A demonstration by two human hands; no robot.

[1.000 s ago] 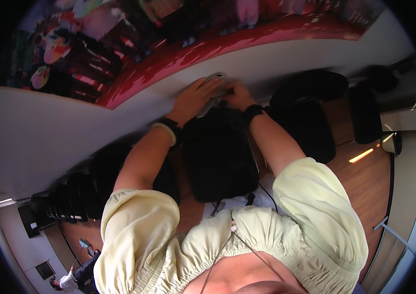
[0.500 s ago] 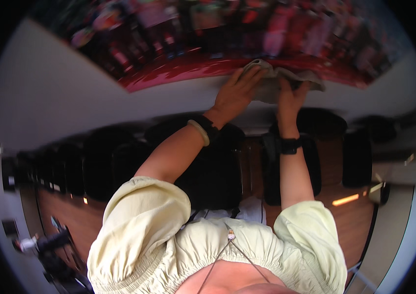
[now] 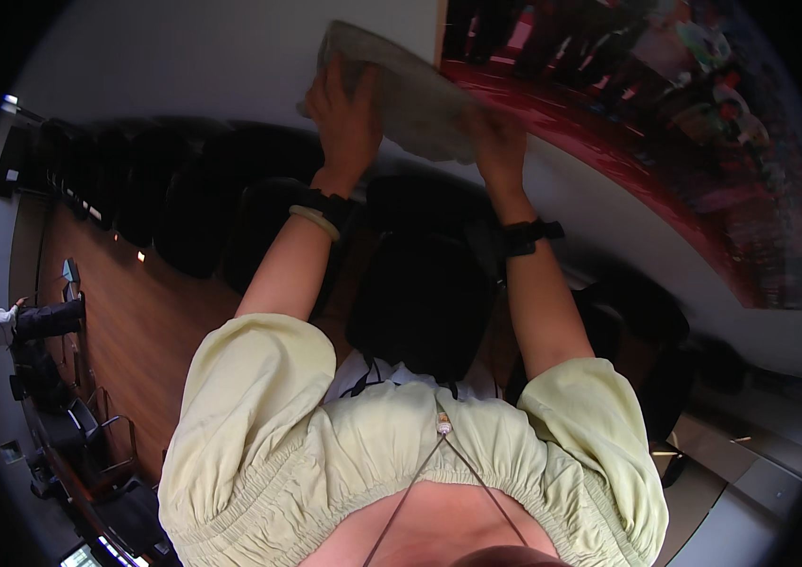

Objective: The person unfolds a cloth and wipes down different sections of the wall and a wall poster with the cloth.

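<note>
Cloth (image 3: 401, 90), grey and crumpled, lies pressed flat against the white wall (image 3: 184, 66), its long axis running from the left hand (image 3: 349, 109) across to the right hand (image 3: 494, 142), its right end overlapping the edge of a large red picture (image 3: 628, 123). Both hands are spread over it, fingers curled into the fabric, each equally close. Below hang dark chairs (image 3: 420, 302) and a wooden floor (image 3: 146, 321), with another person (image 3: 18, 319) far left.
</note>
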